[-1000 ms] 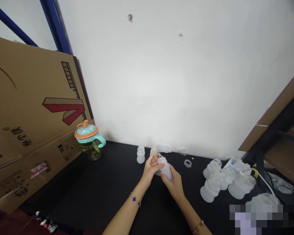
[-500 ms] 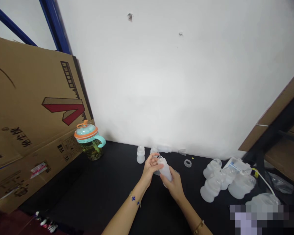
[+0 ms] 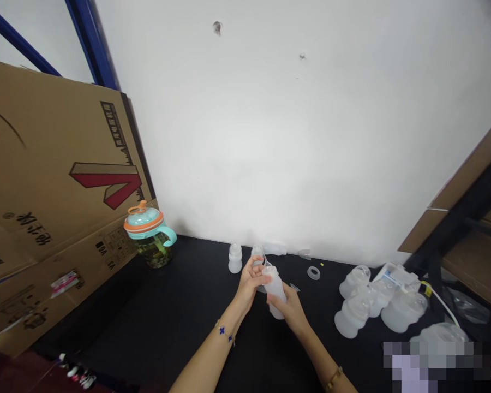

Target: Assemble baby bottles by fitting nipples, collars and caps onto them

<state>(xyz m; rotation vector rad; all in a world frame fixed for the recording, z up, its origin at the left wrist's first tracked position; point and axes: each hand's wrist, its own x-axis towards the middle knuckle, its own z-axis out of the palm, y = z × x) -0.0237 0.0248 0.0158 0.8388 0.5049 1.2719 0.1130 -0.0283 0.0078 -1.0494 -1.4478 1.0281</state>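
Note:
A frosted white bottle point(image 3: 276, 297) is held between both hands above the black table point(image 3: 180, 327), its top tilted slightly left. My left hand point(image 3: 249, 281) has its fingers at the neck of the bottle, where a small clear part point(image 3: 266, 262) sticks up. Wrapped round the lower body of the bottle is my right hand point(image 3: 288, 305). Behind my hands stand a small frosted bottle point(image 3: 235, 258) and a second one point(image 3: 257, 251), partly hidden by my left fingers. A clear piece point(image 3: 294, 287) lies just behind my right hand.
Several frosted bottles point(image 3: 352, 315) are grouped at the right by a white cable point(image 3: 444, 305). A clear ring point(image 3: 313, 273) and a clear pointed piece point(image 3: 304, 254) lie near the wall. At the left, a teal-lidded jug point(image 3: 149, 234) stands beside a large cardboard box point(image 3: 57, 180).
The held bottle has turned more upright, its base lower and more of its body showing. My right hand has shifted slightly, and the clear piece behind it shows more.

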